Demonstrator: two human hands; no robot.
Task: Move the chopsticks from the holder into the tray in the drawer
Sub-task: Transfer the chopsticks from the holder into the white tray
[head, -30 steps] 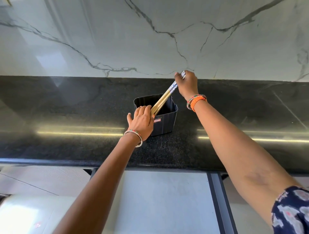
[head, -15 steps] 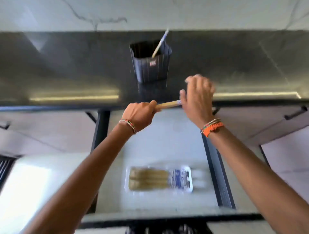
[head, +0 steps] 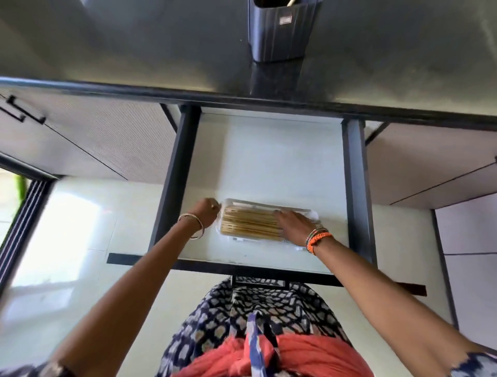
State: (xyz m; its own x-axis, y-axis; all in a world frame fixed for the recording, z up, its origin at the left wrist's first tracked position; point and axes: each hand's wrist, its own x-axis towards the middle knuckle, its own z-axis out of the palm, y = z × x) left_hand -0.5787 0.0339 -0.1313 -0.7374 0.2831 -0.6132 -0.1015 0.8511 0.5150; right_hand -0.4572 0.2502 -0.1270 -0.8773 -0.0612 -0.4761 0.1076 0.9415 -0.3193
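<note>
A clear plastic tray [head: 313, 214] lies in the open drawer [head: 269, 161], near its front. Several wooden chopsticks [head: 247, 222] lie side by side in the tray. My left hand [head: 208, 211] is at the tray's left end, fingers curled, knuckles touching the rim. My right hand [head: 294, 224] lies palm down and flat over the right ends of the chopsticks, hiding them. The dark ribbed holder [head: 279, 35] stands on the black counter [head: 134, 45] behind the drawer, with one pale chopstick tip [head: 291, 2] showing at its rim.
The drawer has dark side rails [head: 355, 188] and a dark front edge [head: 215, 265] close to my body. Closed cabinet fronts [head: 94, 140] flank it on both sides. Pale floor tiles [head: 67, 242] lie to the left, below.
Both hands came down from the counter edge into the drawer with the chopsticks, which now lie in the tray. The view has tilted down, so the holder sits at the top edge.
</note>
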